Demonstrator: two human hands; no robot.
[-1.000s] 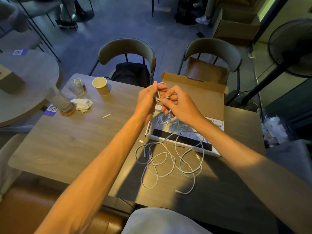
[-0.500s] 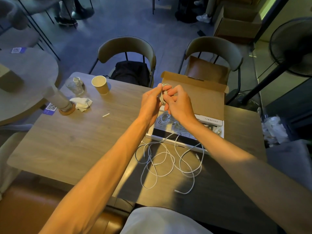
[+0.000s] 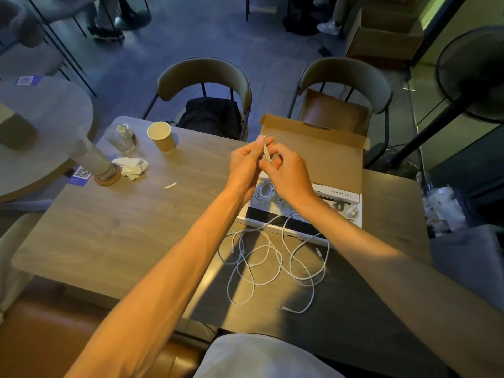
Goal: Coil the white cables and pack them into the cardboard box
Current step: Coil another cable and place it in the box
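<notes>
Both hands meet above the near-left corner of the open cardboard box (image 3: 324, 159). My left hand (image 3: 245, 165) pinches a small coiled bundle of white cable (image 3: 266, 151), held upright. Fingers of my right hand (image 3: 286, 173) close on the same bundle from the right. Inside the box lies another coiled white cable (image 3: 263, 189). Loose white cables (image 3: 272, 257) sprawl tangled on the table in front of the box, some strands running up over its front rim.
A paper cup (image 3: 161, 136), a glass (image 3: 121, 137), a crumpled tissue (image 3: 131, 166) and a small white scrap (image 3: 170, 186) lie on the table's far left. Two chairs (image 3: 204, 77) stand behind the table; a standing fan (image 3: 474, 75) is at right.
Both hands have shifted slightly while working the bundle; the right fingers have curled further around it. The loose cables on the table have not moved.
</notes>
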